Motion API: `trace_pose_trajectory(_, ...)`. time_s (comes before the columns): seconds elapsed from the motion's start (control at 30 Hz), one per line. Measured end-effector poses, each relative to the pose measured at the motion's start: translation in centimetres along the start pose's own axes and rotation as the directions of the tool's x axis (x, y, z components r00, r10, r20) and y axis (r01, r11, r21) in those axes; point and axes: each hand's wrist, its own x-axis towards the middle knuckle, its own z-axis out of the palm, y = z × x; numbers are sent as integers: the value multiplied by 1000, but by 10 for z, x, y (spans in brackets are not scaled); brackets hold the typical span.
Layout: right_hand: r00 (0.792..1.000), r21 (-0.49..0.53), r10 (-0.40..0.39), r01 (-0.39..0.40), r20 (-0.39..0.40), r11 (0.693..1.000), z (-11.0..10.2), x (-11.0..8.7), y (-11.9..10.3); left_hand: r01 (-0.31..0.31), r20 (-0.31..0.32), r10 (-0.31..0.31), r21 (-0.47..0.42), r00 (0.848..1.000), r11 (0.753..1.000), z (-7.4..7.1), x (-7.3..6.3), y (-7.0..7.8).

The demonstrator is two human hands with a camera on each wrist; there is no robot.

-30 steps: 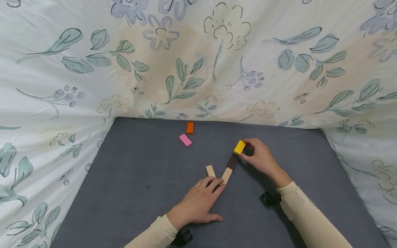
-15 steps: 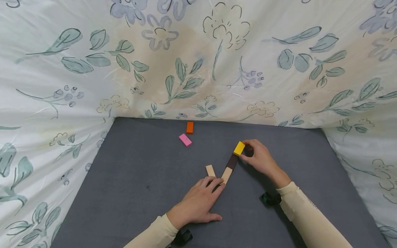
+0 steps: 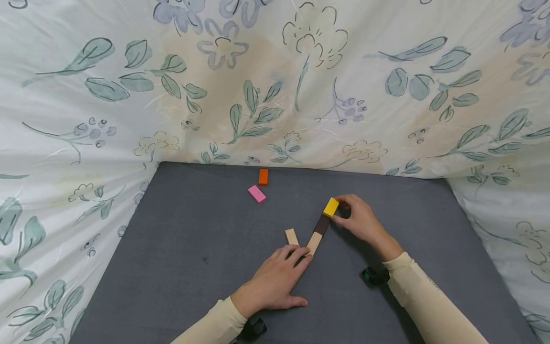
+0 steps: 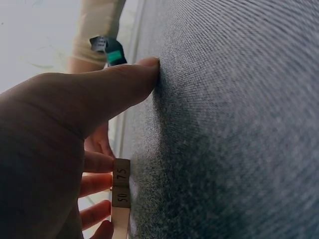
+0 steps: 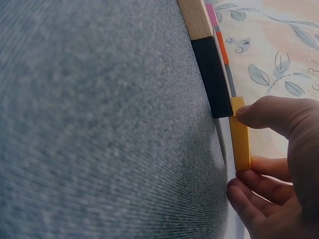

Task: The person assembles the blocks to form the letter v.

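Observation:
In the head view my right hand (image 3: 361, 217) pinches a yellow block (image 3: 331, 207) between thumb and fingers. The right wrist view shows this block (image 5: 241, 142) raised off the cloth, one end overlapping the end of a dark brown block (image 5: 213, 77). The dark block (image 3: 322, 224) lies end to end with a pale wooden block (image 3: 314, 242). Another pale block (image 3: 291, 236) angles away to the left, forming a V with that row. My left hand (image 3: 275, 279) lies with fingers extended, fingertips on the near ends of the pale blocks. Numbered blocks (image 4: 121, 184) touch its fingertips in the left wrist view.
A pink block (image 3: 257, 194) and an orange block (image 3: 263, 177) lie apart toward the back of the dark grey cloth surface (image 3: 193, 267). Floral fabric (image 3: 275, 95) hangs behind and along both sides. Dark wrist devices (image 3: 375, 275) sit below both wrists.
The yellow block has shifted slightly toward me along the row, with my right hand still pinching it. My left hand has stayed in place.

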Motion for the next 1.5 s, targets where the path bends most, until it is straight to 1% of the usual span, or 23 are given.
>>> trace_pose_trajectory(0.43, 1000, 13, 4, -5, 9, 1000, 2, 0, 0, -3, -10, 3, 2, 1000, 1000, 1, 0, 0)
trace_pose_trajectory(1.03, 1000, -5, 4, -3, 14, 1000, 2, 0, -1, 8, 15, -8, -3, 1000, 1000, -1, 0, 1)
trace_pose_trajectory(1.5, 1000, -17, 1, -1, 14, 1000, 3, 0, -2, 4, 16, -4, -6, 1000, 1000, 0, 0, 0)
